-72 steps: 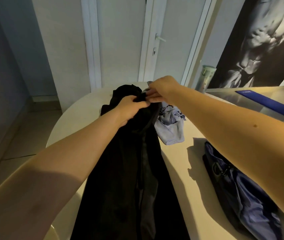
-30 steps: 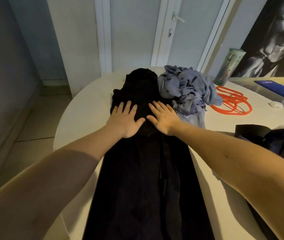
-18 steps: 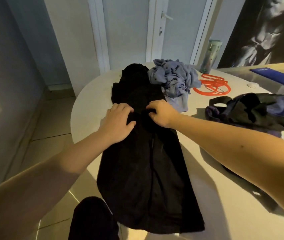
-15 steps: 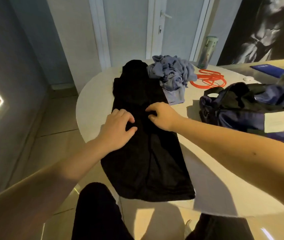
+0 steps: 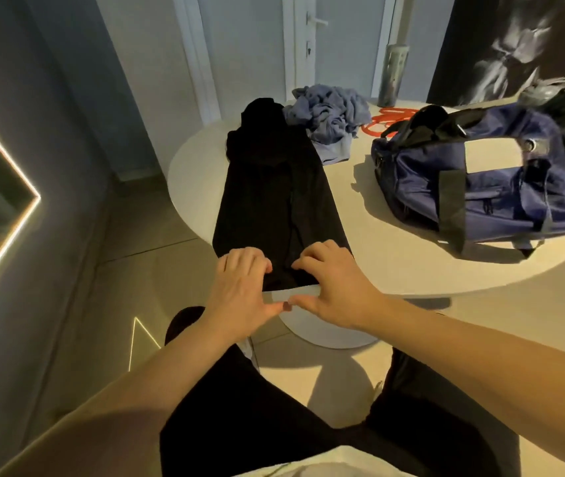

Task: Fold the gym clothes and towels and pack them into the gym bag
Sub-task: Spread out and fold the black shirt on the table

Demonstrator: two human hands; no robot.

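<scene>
**One black garment flat on the table, two hands at its near hem**

Taking the table as a clock face with the person at 6: one round, smooth white table [image 5: 394, 273] carries everything.

One long black fabric garment [image 5: 274, 201] lies flat as a narrow strip from 6 towards 11. It is matte and smoothed out, and its far end is bunched.

One navy-blue soft fabric gym bag [image 5: 501, 187] sits at 3, well apart from the garment. It is slumped, crossed by black webbing straps, with a pale rectangular panel on top and its top gaping.

One crumpled heap of lilac-grey cloth [image 5: 329, 110] lies at 12, touching the garment's far end.

The two hands are at 6. The left hand [image 5: 239, 287] and right hand [image 5: 337, 287] each have their fingers bent, with the tips set on the garment's near hem. The thumbs are spread below the hem and meet tip to tip. I cannot tell whether either hand has hold of the cloth.

One coil of thin orange cord [image 5: 382, 123] lies at 1, between the heap and the bag.

One tall, pale cylindrical tumbler [image 5: 392, 75] stands upright at the far rim, also about 1.
</scene>
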